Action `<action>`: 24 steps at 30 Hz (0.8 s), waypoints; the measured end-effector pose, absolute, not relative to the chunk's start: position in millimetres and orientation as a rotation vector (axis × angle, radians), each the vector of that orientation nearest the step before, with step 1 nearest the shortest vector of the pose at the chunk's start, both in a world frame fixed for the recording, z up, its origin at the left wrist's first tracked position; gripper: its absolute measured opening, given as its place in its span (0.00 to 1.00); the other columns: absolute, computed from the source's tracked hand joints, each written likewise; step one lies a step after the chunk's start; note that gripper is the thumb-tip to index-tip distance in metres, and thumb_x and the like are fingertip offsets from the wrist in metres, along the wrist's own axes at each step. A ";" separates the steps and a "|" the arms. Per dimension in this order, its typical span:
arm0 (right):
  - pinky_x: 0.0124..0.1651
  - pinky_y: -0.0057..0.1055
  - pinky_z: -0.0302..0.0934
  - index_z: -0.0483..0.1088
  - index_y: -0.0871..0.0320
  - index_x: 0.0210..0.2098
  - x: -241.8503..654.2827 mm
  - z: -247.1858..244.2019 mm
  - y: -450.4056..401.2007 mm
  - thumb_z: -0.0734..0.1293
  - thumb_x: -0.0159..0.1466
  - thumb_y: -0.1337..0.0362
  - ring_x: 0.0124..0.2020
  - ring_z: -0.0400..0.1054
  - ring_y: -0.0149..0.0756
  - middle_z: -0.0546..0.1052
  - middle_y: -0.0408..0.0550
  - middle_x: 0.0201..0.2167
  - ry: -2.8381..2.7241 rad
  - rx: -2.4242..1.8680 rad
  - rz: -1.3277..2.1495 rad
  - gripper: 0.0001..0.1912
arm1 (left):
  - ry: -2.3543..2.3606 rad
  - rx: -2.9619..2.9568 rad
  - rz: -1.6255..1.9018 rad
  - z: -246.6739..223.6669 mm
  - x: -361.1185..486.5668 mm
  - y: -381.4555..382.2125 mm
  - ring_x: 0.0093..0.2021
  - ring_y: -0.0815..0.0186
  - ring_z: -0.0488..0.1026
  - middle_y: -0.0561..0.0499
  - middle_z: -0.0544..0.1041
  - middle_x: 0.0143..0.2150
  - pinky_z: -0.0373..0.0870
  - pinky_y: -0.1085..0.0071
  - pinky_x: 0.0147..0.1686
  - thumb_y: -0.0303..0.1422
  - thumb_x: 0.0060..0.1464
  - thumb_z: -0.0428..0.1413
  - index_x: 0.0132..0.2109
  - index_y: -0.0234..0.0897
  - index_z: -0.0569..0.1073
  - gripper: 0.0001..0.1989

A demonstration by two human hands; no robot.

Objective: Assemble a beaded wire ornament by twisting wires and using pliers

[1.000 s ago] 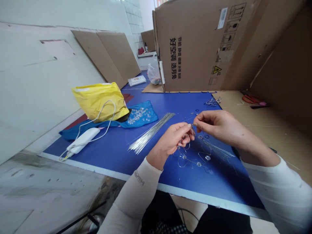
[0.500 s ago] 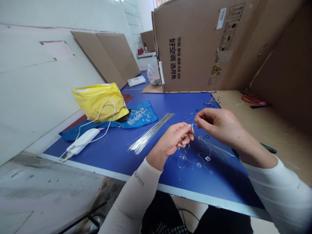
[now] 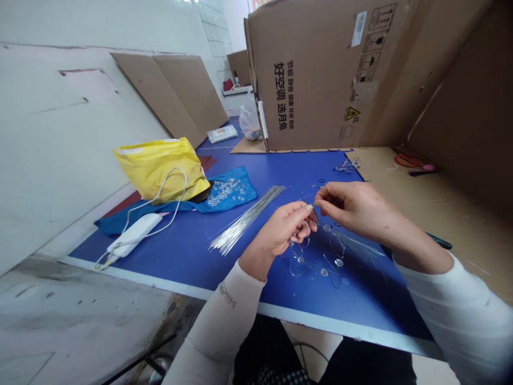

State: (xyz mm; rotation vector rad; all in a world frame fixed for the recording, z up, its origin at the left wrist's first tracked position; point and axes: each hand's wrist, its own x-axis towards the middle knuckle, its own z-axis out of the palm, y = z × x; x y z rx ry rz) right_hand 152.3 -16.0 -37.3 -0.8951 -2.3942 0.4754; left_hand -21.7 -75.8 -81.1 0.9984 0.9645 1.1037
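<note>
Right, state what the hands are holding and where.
The left hand grips a looped wire strung with clear beads near its upper end; the right hand pinches thin wire beside it at the fingertips, exact spot too small to tell.

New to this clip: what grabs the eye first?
Centre: the left hand and right hand pinch a thin wire above looped wire with clear beads, on a bright blue board. A large cardboard box looms top right; a yellow bag sits left.

My sleeves (image 3: 441, 310) off-white; my bench (image 3: 172, 262) deep blue; plastic bag (image 3: 160, 171) bright yellow; cloth (image 3: 244, 187) mid blue; wire rods (image 3: 244, 222) silver; carton (image 3: 320, 80) brown, black-printed.
</note>
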 end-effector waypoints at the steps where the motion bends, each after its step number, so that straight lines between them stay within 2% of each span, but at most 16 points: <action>1: 0.28 0.29 0.56 0.74 0.54 0.30 152.7 -37.0 -15.7 0.63 0.65 0.61 0.23 0.67 0.32 0.78 0.43 0.22 -2.391 -0.887 0.482 0.10 | 0.974 1.002 1.098 -81.4 -21.7 -75.6 0.17 0.79 0.59 0.52 0.73 0.26 0.46 0.79 0.16 0.37 0.66 0.54 0.33 0.34 0.69 0.14; 8: 0.28 0.29 0.57 0.74 0.54 0.28 154.6 -35.5 -13.6 0.63 0.65 0.59 0.23 0.67 0.32 0.77 0.43 0.21 -2.371 -0.867 0.574 0.12 | 1.024 0.998 1.089 -80.7 -20.8 -75.4 0.18 0.79 0.60 0.52 0.73 0.26 0.45 0.79 0.16 0.37 0.67 0.54 0.32 0.34 0.70 0.15; 14: 0.28 0.29 0.60 0.74 0.54 0.27 154.0 -34.4 -12.2 0.65 0.64 0.56 0.23 0.68 0.32 0.78 0.43 0.22 -2.287 -0.871 0.867 0.12 | 1.030 0.982 1.086 -78.3 -20.0 -76.4 0.18 0.80 0.60 0.52 0.72 0.26 0.45 0.79 0.16 0.34 0.69 0.51 0.32 0.34 0.70 0.15; 18: 0.24 0.28 0.56 0.74 0.55 0.27 154.3 -36.1 -10.3 0.66 0.62 0.57 0.20 0.63 0.29 0.75 0.41 0.20 -2.251 -0.897 1.018 0.11 | 1.020 0.970 1.096 -77.7 -19.8 -76.7 0.18 0.79 0.61 0.52 0.72 0.26 0.45 0.80 0.16 0.32 0.69 0.50 0.32 0.33 0.70 0.14; 24: 0.24 0.27 0.55 0.74 0.56 0.27 152.9 -41.1 -7.4 0.68 0.61 0.57 0.21 0.64 0.29 0.75 0.42 0.21 -2.215 -0.862 1.194 0.10 | 1.042 0.972 1.113 -77.7 -19.0 -76.4 0.17 0.80 0.61 0.53 0.72 0.26 0.45 0.80 0.15 0.32 0.69 0.50 0.32 0.33 0.70 0.15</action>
